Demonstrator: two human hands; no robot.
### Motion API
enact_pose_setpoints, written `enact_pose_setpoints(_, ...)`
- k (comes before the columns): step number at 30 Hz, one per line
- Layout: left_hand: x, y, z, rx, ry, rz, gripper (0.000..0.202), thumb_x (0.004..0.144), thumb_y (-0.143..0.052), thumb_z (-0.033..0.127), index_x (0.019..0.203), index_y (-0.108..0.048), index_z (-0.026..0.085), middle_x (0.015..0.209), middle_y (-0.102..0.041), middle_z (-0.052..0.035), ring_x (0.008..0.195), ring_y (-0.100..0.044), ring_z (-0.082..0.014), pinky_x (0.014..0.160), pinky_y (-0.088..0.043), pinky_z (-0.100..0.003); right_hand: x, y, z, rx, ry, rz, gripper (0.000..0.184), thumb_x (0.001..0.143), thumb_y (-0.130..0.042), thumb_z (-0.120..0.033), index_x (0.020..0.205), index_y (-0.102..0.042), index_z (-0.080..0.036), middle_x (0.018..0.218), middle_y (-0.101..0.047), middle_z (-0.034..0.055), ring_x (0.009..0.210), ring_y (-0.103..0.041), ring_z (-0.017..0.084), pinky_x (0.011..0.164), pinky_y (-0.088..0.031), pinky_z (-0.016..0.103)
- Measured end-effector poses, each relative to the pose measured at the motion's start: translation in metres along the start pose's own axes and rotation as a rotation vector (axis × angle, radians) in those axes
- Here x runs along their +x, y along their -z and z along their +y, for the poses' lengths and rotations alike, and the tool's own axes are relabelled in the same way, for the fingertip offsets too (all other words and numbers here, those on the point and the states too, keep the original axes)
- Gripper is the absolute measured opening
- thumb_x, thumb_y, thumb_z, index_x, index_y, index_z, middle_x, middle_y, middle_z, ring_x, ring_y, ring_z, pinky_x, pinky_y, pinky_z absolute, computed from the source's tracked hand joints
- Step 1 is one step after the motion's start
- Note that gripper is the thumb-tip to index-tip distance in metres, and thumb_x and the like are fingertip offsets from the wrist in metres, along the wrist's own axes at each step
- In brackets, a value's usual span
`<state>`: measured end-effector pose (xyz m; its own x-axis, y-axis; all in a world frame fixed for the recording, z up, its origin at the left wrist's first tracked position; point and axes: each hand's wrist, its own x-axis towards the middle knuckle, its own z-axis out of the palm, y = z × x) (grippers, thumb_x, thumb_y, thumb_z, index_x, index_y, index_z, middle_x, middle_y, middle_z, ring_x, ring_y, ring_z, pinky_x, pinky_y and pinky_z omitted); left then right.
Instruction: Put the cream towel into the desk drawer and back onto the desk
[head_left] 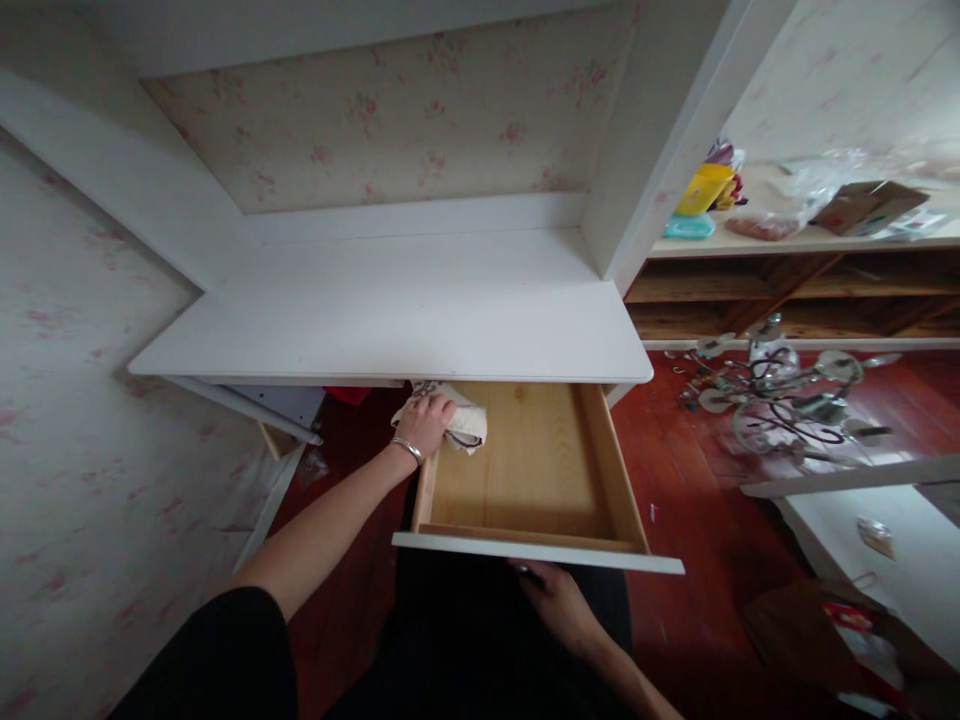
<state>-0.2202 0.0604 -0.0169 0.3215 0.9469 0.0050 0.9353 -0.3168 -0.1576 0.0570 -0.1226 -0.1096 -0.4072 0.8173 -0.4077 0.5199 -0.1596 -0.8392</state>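
Observation:
A white desk [405,320] stands against a flowered wall, with its wooden drawer [611,480] pulled out. My left hand [424,422], a bracelet on the wrist, presses a light cloth [469,425] onto the drawer's left wall near the back. The fingers are closed over the cloth. My right hand [556,600] sits under the drawer's white front panel [536,552], fingers curled up against its underside. The drawer floor is bare wood.
A chandelier [780,395] lies on the red wooden floor at the right. Behind it a low wooden shelf [795,285] carries a yellow box, plastic bags and a cardboard box. A white surface [885,545] juts in at the lower right.

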Motion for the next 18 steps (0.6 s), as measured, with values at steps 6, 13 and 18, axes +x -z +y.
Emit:
enact_pose_setpoints(6, -0.016, -0.018, -0.003, -0.062, -0.056, 0.023, 0.042, 0.076, -0.047, 0.003, 0.114, -0.057, 0.020, 0.136, -0.047, -0.0112, 0.129, -0.039, -0.0287, 0.093, -0.045, -0.040, 0.003, 0.000, 0.003, 0.018, 0.022, -0.001, 0.037, 0.083, -0.046, -0.024, 0.113, -0.068, -0.022, 0.119, -0.067, 0.0038, 0.118, -0.056, 0.023, 0.106, -0.036, 0.039)
enact_pose_setpoints(13, 0.016, -0.028, -0.003, 0.017, -0.051, 0.078, 0.034, 0.087, -0.038, 0.007, 0.110, -0.058, 0.021, 0.128, -0.052, -0.0126, 0.122, -0.047, -0.0264, 0.091, -0.046, -0.041, 0.001, 0.001, 0.000, 0.010, 0.022, -0.001, 0.036, 0.084, -0.046, -0.023, 0.113, -0.067, -0.024, 0.119, -0.067, 0.0021, 0.117, -0.057, 0.021, 0.106, -0.037, 0.037)
enact_pose_setpoints(18, 0.035, -0.023, 0.005, 0.064, 0.020, 0.052, 0.035, 0.091, -0.032, 0.009, 0.113, -0.056, 0.021, 0.115, -0.057, -0.0134, 0.105, -0.056, -0.0234, 0.077, -0.049, -0.034, -0.001, -0.001, -0.002, -0.033, 0.010, 0.020, 0.038, 0.082, -0.046, -0.021, 0.113, -0.067, -0.022, 0.117, -0.068, 0.0027, 0.115, -0.058, 0.020, 0.104, -0.039, 0.035)
